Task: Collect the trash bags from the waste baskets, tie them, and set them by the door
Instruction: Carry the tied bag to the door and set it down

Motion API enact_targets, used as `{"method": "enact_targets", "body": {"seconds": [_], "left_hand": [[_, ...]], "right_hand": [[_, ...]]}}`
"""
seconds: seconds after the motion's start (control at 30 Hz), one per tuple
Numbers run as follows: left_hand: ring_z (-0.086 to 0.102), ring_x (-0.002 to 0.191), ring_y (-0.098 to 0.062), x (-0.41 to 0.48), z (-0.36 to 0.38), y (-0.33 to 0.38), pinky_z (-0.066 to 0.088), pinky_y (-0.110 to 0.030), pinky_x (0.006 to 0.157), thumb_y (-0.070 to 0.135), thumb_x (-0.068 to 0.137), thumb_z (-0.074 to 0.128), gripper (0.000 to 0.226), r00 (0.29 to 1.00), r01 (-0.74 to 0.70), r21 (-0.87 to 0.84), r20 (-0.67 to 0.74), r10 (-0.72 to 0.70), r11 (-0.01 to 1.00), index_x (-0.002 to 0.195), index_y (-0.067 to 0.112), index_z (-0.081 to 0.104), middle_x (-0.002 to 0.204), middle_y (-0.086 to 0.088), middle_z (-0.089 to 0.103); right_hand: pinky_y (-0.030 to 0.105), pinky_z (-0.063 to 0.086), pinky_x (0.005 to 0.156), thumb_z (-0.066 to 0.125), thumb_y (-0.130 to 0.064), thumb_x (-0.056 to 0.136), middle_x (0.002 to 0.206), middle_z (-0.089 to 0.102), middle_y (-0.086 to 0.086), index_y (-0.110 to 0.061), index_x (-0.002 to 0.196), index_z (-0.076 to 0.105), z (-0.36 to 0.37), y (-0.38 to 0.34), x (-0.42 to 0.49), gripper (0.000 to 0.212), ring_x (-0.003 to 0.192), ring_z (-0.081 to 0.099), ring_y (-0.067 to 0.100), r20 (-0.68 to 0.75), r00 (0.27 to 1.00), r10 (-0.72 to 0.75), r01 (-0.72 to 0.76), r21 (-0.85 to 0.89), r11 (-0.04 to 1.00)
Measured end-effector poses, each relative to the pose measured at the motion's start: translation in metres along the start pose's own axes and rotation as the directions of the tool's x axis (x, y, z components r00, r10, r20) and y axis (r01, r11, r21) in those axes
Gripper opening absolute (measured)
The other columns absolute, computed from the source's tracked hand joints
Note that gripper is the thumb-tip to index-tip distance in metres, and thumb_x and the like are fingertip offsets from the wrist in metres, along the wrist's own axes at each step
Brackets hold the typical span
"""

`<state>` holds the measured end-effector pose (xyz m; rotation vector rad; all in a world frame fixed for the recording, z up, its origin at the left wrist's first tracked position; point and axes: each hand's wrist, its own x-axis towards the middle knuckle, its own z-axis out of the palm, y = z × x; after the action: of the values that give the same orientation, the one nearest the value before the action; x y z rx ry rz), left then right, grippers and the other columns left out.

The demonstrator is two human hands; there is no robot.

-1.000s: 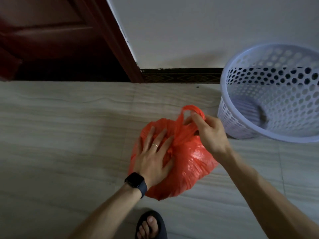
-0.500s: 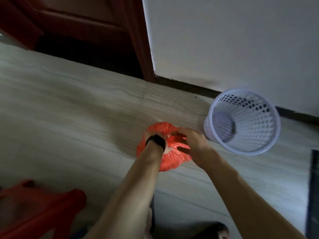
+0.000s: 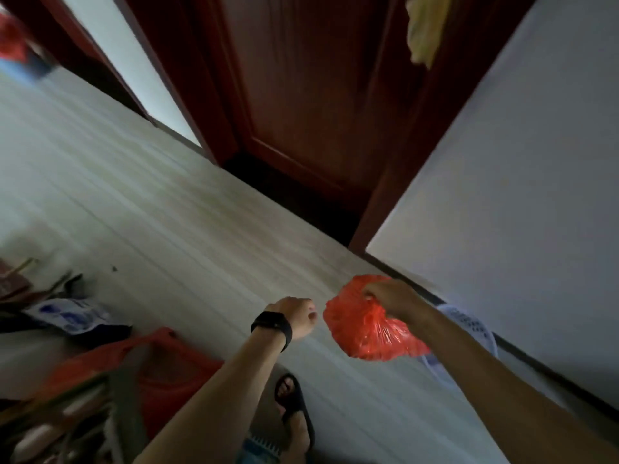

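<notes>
A full red trash bag hangs above the pale floor, and my right hand grips its gathered top. My left hand, with a black watch on the wrist, is curled into a loose fist just left of the bag and holds nothing. Behind my right forearm only part of the white perforated waste basket shows, standing by the wall. The dark red wooden door stands ahead, above the hands.
A red plastic stool and a cluttered shoe rack stand at the lower left. A white printed bag lies further left. My sandalled foot is on the floor below the hands. A yellow cloth hangs on the door.
The bag has come up off the floor in my right hand. My left hand has let go of it. The view has swung up and left toward the door.
</notes>
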<state>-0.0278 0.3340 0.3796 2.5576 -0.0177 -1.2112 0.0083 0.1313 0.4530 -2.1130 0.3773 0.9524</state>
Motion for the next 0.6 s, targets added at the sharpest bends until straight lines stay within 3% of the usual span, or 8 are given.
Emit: {"method": "enact_targets", "body": {"seconds": [0.07,0.1,0.2,0.33,0.47,0.6], "left_hand": [[0.057,0.119,-0.022,-0.027,-0.043,-0.02,0.048,-0.039,0.096,0.043,0.1,0.037,0.042,0.996,-0.007,-0.027,-0.092,0.005,1.0,0.137,0.027,0.051,0.135,0.002,0.059],[0.058,0.117,-0.022,-0.041,-0.067,-0.032,0.048,-0.04,0.095,0.043,0.1,0.037,0.041,0.989,-0.008,-0.037,-0.146,0.003,0.999,0.135,0.028,0.051,0.133,0.003,0.06],[0.059,0.113,-0.023,-0.086,-0.133,-0.073,0.047,-0.04,0.092,0.044,0.099,0.037,0.038,0.949,0.026,-0.04,-0.314,-0.038,0.999,0.132,0.032,0.051,0.128,0.004,0.062],[0.059,0.115,-0.023,-0.141,-0.201,-0.123,0.047,-0.041,0.096,0.045,0.099,0.038,0.04,0.89,0.079,-0.087,-0.443,-0.11,0.993,0.135,0.033,0.051,0.129,0.001,0.061],[0.059,0.115,-0.02,-0.178,-0.255,-0.17,0.05,-0.037,0.094,0.047,0.1,0.038,0.041,0.806,0.181,-0.148,-0.544,-0.233,0.972,0.138,0.037,0.048,0.13,0.002,0.061],[0.06,0.113,-0.018,-0.2,-0.299,-0.226,0.05,-0.035,0.09,0.05,0.099,0.039,0.041,0.703,0.295,-0.216,-0.611,-0.364,0.931,0.138,0.04,0.047,0.13,0.004,0.061]], "right_hand": [[0.007,0.038,0.056,0.061,-0.014,0.09,0.062,0.059,-0.017,-0.03,0.047,0.061,-0.016,-0.051,-0.027,0.046,0.066,0.055,0.003,0.031,0.997,-0.065,0.069,-0.136,0.988],[0.01,0.04,0.062,0.06,-0.018,0.092,0.068,0.061,-0.014,-0.032,0.049,0.059,-0.022,-0.076,-0.039,0.045,0.07,0.056,0.005,0.042,0.996,-0.077,0.085,-0.218,0.972],[0.033,0.046,0.074,0.06,-0.036,0.09,0.084,0.071,0.002,-0.019,0.065,0.068,-0.028,-0.144,-0.061,0.032,0.084,0.065,0.02,0.026,0.988,-0.154,0.153,-0.356,0.922],[0.031,0.05,0.07,0.062,-0.051,0.088,0.078,0.072,0.002,-0.018,0.067,0.068,-0.022,-0.227,-0.074,0.04,0.074,0.066,0.018,0.053,0.963,-0.263,0.264,-0.366,0.892],[0.035,0.054,0.071,0.063,-0.049,0.088,0.08,0.075,0.003,-0.019,0.079,0.069,-0.007,-0.305,-0.062,0.033,0.075,0.072,0.02,0.083,0.925,-0.371,0.378,-0.297,0.877],[0.045,0.058,0.08,0.065,-0.048,0.085,0.08,0.077,0.003,-0.018,0.08,0.072,0.019,-0.392,-0.034,0.031,0.077,0.075,0.02,0.11,0.853,-0.51,0.522,-0.189,0.832]]}}
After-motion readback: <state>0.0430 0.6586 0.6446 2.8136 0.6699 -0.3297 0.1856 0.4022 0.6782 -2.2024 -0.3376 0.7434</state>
